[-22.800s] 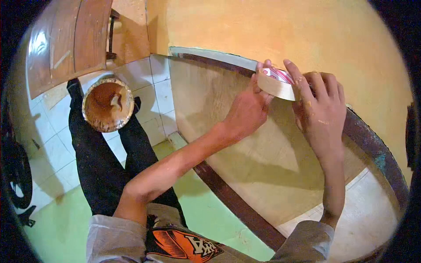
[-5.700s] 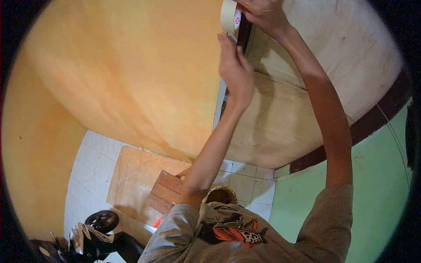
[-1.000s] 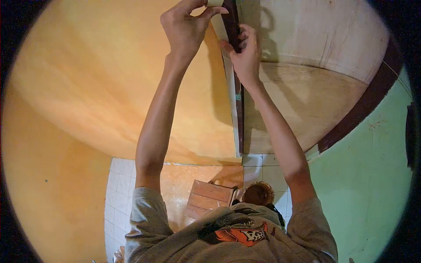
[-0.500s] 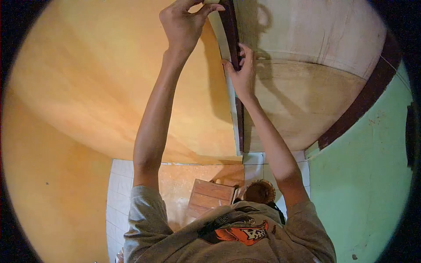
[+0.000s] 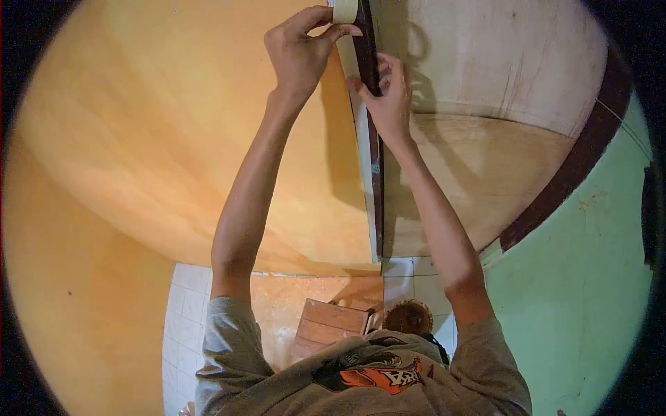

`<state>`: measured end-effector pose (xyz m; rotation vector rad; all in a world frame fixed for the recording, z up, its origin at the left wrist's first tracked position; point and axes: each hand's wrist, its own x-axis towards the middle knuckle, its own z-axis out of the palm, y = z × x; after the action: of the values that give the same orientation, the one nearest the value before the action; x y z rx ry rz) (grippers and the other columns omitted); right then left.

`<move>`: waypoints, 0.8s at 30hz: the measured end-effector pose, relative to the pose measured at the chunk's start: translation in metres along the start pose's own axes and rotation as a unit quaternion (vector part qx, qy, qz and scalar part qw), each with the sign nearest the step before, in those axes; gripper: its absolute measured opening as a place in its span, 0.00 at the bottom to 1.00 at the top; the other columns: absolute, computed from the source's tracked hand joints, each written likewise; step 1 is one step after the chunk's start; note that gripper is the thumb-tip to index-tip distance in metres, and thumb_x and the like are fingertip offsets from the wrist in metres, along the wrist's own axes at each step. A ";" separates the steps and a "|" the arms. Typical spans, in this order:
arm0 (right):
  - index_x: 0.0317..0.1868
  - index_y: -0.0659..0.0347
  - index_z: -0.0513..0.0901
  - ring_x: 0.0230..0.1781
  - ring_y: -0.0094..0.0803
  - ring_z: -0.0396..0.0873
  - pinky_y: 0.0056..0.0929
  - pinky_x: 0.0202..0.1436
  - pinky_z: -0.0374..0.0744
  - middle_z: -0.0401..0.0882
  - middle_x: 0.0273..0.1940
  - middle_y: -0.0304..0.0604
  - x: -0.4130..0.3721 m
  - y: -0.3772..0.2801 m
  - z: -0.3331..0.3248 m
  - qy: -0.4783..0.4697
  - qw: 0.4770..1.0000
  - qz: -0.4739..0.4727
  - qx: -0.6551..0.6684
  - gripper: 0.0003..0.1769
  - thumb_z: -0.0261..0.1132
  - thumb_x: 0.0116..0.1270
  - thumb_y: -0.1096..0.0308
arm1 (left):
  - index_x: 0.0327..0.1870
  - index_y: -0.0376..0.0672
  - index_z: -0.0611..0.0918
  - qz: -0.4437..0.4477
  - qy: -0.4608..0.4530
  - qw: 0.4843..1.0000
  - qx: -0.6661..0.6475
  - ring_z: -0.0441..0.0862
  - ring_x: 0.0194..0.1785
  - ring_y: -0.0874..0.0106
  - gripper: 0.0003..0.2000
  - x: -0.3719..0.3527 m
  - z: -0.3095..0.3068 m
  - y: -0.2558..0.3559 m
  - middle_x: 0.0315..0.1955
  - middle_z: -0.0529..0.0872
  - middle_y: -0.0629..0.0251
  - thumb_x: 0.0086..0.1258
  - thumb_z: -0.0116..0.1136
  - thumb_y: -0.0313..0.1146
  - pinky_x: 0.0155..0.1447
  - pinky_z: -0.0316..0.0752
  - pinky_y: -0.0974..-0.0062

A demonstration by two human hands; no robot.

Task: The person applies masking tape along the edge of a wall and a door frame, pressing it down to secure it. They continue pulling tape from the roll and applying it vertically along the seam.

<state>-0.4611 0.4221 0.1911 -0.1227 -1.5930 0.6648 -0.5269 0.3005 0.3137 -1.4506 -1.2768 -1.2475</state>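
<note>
Tape roll is the thing I am watching. It sits at the very top edge of my view, partly cut off, against the upper end of the dark frame strip that divides the orange wall from the plywood panel. The left hand pinches the roll between thumb and fingers from the wall side, arm stretched fully up. The right hand is just below it, holding nothing that I can see. Its fingers are loosely spread and the fingertips press onto the strip from the panel side. So the roll lies above both hands' wrists, the left hand is on it, and the right hand is a short way down the strip, near but not touching the roll. The strip's long axis runs from the roll straight down toward the floor, ending at the panel's lower corner above the tiled floor. The roll stands on edge, with its flat faces turned sideways and its rolling direction in line with the strip. A pale band follows the strip's wall-side edge from the roll past the right hand and down. From here I cannot tell how much of it is tape and how much is a painted edge. Far below, close to my own shirt, a wooden stool and a round container stand on the floor, well apart from both hands, and a green wall fills the right side.
</note>
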 end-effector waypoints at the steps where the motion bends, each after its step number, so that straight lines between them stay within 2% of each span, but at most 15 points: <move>1: 0.64 0.62 0.73 0.32 0.27 0.73 0.27 0.34 0.77 0.74 0.46 0.42 -0.003 -0.001 -0.001 0.001 1.000 -0.001 0.000 0.36 0.80 0.59 0.63 | 0.38 0.34 0.89 0.007 0.019 0.999 -0.028 0.90 0.41 0.75 0.09 -0.001 0.003 -0.005 0.35 0.93 0.64 0.58 0.76 0.24 0.50 0.84 0.76; 3: 0.65 0.58 0.71 0.40 0.34 0.71 0.34 0.48 0.75 0.72 0.45 0.43 -0.007 -0.003 -0.001 -0.024 0.995 0.076 0.066 0.36 0.76 0.56 0.73 | 0.38 0.34 0.89 0.016 0.039 0.998 -0.056 0.90 0.41 0.75 0.09 -0.001 0.009 -0.014 0.35 0.93 0.63 0.58 0.76 0.23 0.50 0.84 0.76; 5: 0.65 0.58 0.71 0.41 0.34 0.71 0.34 0.48 0.75 0.72 0.46 0.43 -0.005 -0.005 0.000 -0.019 0.995 0.072 0.064 0.36 0.77 0.56 0.72 | 0.34 0.37 0.90 0.033 0.084 0.992 -0.087 0.89 0.34 0.77 0.08 -0.001 0.015 -0.021 0.31 0.92 0.64 0.56 0.77 0.25 0.40 0.83 0.78; 6: 0.65 0.58 0.71 0.41 0.34 0.72 0.34 0.49 0.75 0.72 0.46 0.43 -0.005 -0.004 0.000 -0.016 0.995 0.069 0.063 0.36 0.77 0.56 0.72 | 0.34 0.37 0.90 0.035 0.086 0.992 -0.086 0.89 0.34 0.77 0.08 -0.002 0.016 -0.023 0.31 0.92 0.64 0.56 0.77 0.25 0.40 0.83 0.78; 10: 0.64 0.59 0.72 0.42 0.34 0.72 0.33 0.49 0.75 0.72 0.46 0.43 -0.002 -0.002 0.001 -0.014 0.994 0.066 0.089 0.38 0.78 0.54 0.72 | 0.35 0.37 0.89 0.028 0.095 0.992 -0.079 0.88 0.34 0.77 0.08 -0.006 0.016 -0.025 0.30 0.92 0.65 0.55 0.76 0.22 0.39 0.82 0.79; 12: 0.64 0.58 0.72 0.41 0.32 0.71 0.32 0.47 0.74 0.72 0.45 0.42 0.002 -0.001 0.005 0.020 0.996 0.046 0.075 0.39 0.80 0.51 0.71 | 0.35 0.36 0.89 0.029 0.097 0.993 -0.067 0.88 0.34 0.77 0.08 -0.005 0.019 -0.025 0.31 0.91 0.66 0.55 0.76 0.21 0.39 0.82 0.78; 14: 0.64 0.59 0.72 0.41 0.31 0.71 0.31 0.45 0.74 0.72 0.45 0.41 0.012 0.000 0.003 0.025 0.997 0.035 0.067 0.40 0.81 0.50 0.70 | 0.37 0.38 0.88 0.030 0.104 0.983 -0.150 0.87 0.33 0.76 0.10 -0.003 0.021 -0.029 0.31 0.90 0.66 0.54 0.74 0.18 0.38 0.81 0.78; 15: 0.64 0.59 0.72 0.41 0.31 0.71 0.30 0.44 0.73 0.71 0.45 0.41 0.016 -0.001 0.003 0.027 0.998 0.027 0.059 0.41 0.82 0.49 0.68 | 0.37 0.38 0.88 0.031 0.104 0.983 -0.149 0.87 0.33 0.76 0.10 -0.002 0.019 -0.031 0.31 0.90 0.66 0.54 0.74 0.18 0.38 0.81 0.78; 17: 0.64 0.59 0.72 0.40 0.30 0.71 0.30 0.42 0.73 0.71 0.44 0.40 0.021 -0.003 0.002 0.026 0.998 0.028 0.052 0.41 0.83 0.49 0.67 | 0.43 0.35 0.87 0.060 0.049 0.996 -0.049 0.88 0.41 0.75 0.11 -0.003 0.012 -0.032 0.38 0.91 0.63 0.59 0.72 0.17 0.49 0.86 0.73; 24: 0.62 0.62 0.72 0.37 0.29 0.70 0.31 0.43 0.74 0.72 0.45 0.41 0.027 -0.014 0.006 0.041 0.994 0.054 0.082 0.42 0.84 0.49 0.62 | 0.45 0.40 0.88 0.074 0.024 0.993 -0.094 0.88 0.46 0.73 0.14 -0.001 0.015 -0.050 0.45 0.89 0.65 0.59 0.73 0.18 0.49 0.85 0.73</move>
<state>-0.4670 0.4208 0.2214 -0.1132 -1.4541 0.8622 -0.5737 0.3221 0.3084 -1.6067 -1.0226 -1.3217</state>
